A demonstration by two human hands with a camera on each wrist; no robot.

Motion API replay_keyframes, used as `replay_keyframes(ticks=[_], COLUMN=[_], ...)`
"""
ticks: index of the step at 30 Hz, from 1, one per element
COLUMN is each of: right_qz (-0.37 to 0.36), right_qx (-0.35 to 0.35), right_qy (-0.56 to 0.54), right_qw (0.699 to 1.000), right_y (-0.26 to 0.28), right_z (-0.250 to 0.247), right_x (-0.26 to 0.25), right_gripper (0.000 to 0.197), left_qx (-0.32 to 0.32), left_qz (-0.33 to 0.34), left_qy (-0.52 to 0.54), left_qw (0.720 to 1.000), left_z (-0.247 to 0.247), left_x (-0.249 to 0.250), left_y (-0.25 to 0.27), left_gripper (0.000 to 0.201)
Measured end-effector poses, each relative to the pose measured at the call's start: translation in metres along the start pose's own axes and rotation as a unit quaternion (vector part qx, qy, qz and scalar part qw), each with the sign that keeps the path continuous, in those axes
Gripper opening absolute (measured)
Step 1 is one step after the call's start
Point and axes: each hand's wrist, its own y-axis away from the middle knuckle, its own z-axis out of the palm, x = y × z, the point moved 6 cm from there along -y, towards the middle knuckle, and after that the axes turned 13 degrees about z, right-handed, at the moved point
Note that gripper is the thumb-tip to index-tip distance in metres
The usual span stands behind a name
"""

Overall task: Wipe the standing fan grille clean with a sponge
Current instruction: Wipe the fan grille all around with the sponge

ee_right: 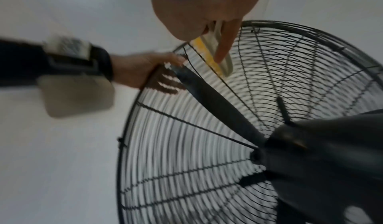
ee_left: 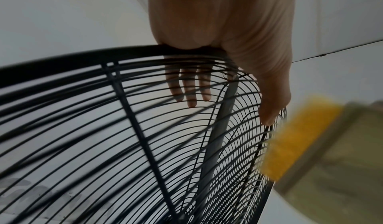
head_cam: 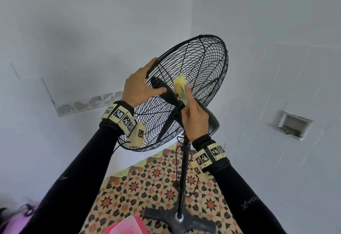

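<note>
Risk of tipping: the standing fan [head_cam: 181,93] rests on a thin pole [head_cam: 183,174] over a small base [head_cam: 177,220] on the patterned floor [head_cam: 147,182]; a hard push with the sponge could, I judge, rock or swing the head if the steadying hand lets go.
Risk of snagging: the grille [head_cam: 201,62] is thin wire with narrow gaps, so the soft foam may catch or tear, and fingertips could slip between the wires.
Risk of a missed patch: the sponge touches only one small area near the upper part of the rear grille; most of the wire looks not yet covered.
Left grip: the left hand [head_cam: 140,86] holds the grille's rim, fingers curled over the edge to the far side, thumb lying along the wires.
Right grip: the right hand [head_cam: 193,117] pinches the sponge [head_cam: 180,84], with the index finger laid straight along its pale backing and the yellow face pressed to the wires.
Sponge location: against the rear grille, just beside the left thumb and above the motor housing [head_cam: 213,123].
Blur: both wrist views are smeared, so finer finger detail cannot be told.
</note>
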Motion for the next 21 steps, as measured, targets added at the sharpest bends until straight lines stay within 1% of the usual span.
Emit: replay_keyframes(ticks=[1, 3, 6, 8, 10, 12, 14, 18, 21], right_qz=[-0.01, -0.002, 0.067, 0.094, 0.088, 0.092, 0.11, 0.192, 0.202], right_qx=[0.014, 0.002, -0.057, -0.07, -0.038, 0.004, 0.014, -0.054, -0.072], right_qy=[-0.013, -0.02, 0.005, 0.02, 0.016, -0.021, -0.054, -0.031, -0.022], right_qw=[1.0, 1.0, 0.996, 0.993, 0.995, 0.995, 0.992, 0.979, 0.976], right_y=[0.002, 0.007, 0.013, 0.013, 0.01, 0.008, 0.01, 0.013, 0.01], right_z=[0.0, 0.01, 0.03, 0.034, 0.031, 0.024, 0.025, 0.048, 0.054], right_x=[-0.002, 0.001, 0.026, 0.037, 0.038, 0.035, 0.036, 0.053, 0.058], right_gripper=[0.076, 0.08, 0.084, 0.084, 0.08, 0.073, 0.069, 0.082, 0.084], left_qx=[0.0, 0.002, 0.0, 0.0, 0.003, 0.003, 0.006, 0.002, -0.002], left_qz=[0.0, 0.0, -0.001, 0.0, 0.003, 0.005, 0.004, -0.003, -0.007], left_qy=[-0.001, 0.002, 0.012, 0.018, 0.018, 0.018, 0.018, 0.024, 0.022], left_qw=[1.0, 1.0, 1.0, 1.0, 1.0, 1.0, 1.0, 1.0, 1.0], left_z=[0.0, -0.001, -0.002, -0.003, -0.003, -0.001, -0.001, -0.002, -0.002], left_x=[-0.001, -0.001, 0.0, 0.0, 0.0, 0.0, 0.0, -0.001, 0.001], left_y=[0.001, 0.001, 0.0, 0.0, -0.001, 0.0, 0.001, 0.001, 0.001], left_gripper=[0.109, 0.109, 0.107, 0.107, 0.107, 0.107, 0.106, 0.108, 0.11])
